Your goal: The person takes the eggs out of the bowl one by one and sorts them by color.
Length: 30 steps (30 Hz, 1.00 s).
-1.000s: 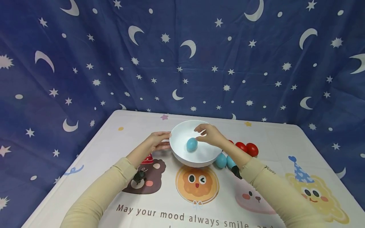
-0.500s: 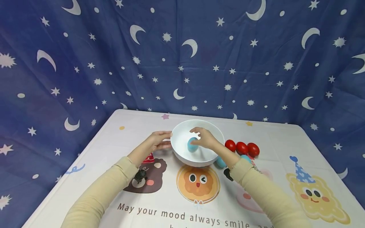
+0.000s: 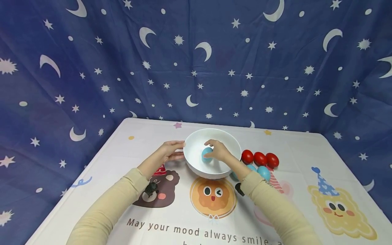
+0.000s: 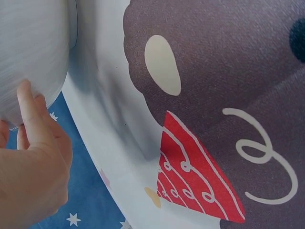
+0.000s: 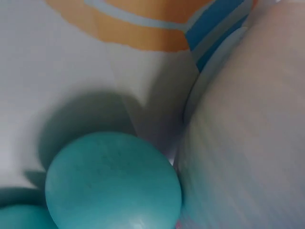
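Observation:
A white bowl (image 3: 196, 166) stands on the table with a light-blue egg (image 3: 206, 154) lying in it. My left hand (image 3: 168, 151) reaches to the bowl's left side; in the left wrist view its fingers (image 4: 35, 119) lie fairly straight against the outer wall. Over the bowl's right rim, my right hand (image 3: 218, 150) reaches inside. Its thumb overlaps the blue egg, and its bent fingers stand above with a narrow gap visible. Whether any hidden finger touches the egg is unclear. The right wrist view shows no fingers, only another blue egg (image 5: 114, 181) close beside the blurred bowl wall.
Three red eggs, one of them a red egg (image 3: 272, 160) at the end, lie in a row right of the bowl. In front of them are more blue eggs, including a blue egg (image 3: 264, 173) beside my right sleeve. A printed cloth (image 3: 147, 136) covers the table; a starry curtain (image 3: 196, 68) hangs behind.
My right hand has moved left and slightly down, from beside the blue egg to over it, with the thumb now in front. The left hand stays at the bowl. The egg's place looks unchanged.

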{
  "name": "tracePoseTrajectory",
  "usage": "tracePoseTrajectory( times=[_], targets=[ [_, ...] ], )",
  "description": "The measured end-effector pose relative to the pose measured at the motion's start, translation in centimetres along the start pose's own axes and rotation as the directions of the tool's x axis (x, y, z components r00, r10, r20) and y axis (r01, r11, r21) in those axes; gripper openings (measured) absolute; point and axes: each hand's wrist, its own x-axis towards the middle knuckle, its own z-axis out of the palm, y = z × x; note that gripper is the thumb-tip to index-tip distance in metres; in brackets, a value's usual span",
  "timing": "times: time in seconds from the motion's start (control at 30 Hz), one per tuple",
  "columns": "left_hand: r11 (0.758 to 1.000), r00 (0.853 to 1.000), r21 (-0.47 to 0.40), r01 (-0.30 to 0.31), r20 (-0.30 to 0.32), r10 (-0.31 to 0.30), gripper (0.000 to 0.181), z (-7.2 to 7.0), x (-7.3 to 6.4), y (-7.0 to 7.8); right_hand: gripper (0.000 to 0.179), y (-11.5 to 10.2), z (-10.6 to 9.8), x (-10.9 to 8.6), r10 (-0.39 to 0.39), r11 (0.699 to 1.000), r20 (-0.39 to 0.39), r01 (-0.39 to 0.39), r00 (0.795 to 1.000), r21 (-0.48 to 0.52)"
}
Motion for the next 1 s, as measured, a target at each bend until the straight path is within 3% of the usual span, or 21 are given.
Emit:
tracePoseTrajectory(
  times=[1.0],
  targets=[
    [1.0,1.0,0.028,0.005,-0.012,-0.004,0.043,0.1,-0.1,0.2,0.041,-0.2,-1.1,-0.5,-0.064,0.998,0.012,0.064,0.998,-0.011]
  ],
)
